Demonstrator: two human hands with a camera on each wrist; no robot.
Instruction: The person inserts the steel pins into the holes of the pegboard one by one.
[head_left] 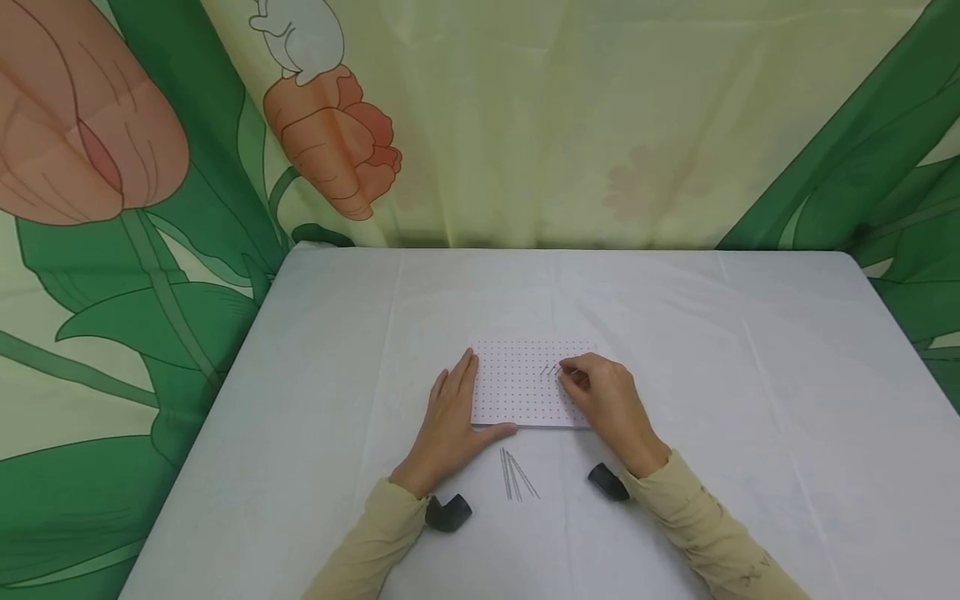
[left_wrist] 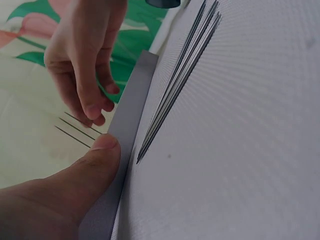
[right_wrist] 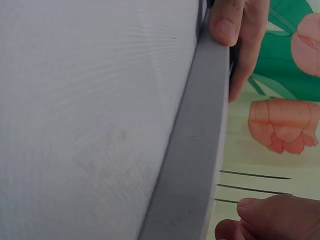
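Note:
A white pegboard (head_left: 517,392) with rows of small holes lies on the table. My left hand (head_left: 450,400) rests along its left side, fingers extended, with the thumb (left_wrist: 102,150) on the front edge. Three thin metal pins (left_wrist: 75,135) stand up from the board. At the rightmost of these, my right hand (head_left: 600,392) has its thumb and fingers curled in a pinch; the pin between the fingertips is mostly hidden. Several more loose metal pins (head_left: 513,475) lie fanned on the cloth in front of the board.
White cloth covers the table (head_left: 660,300). Black straps or camera mounts (head_left: 448,513) sit by both wrists. Behind the table hangs a curtain (head_left: 525,125) printed with leaves, a tulip and a carrot.

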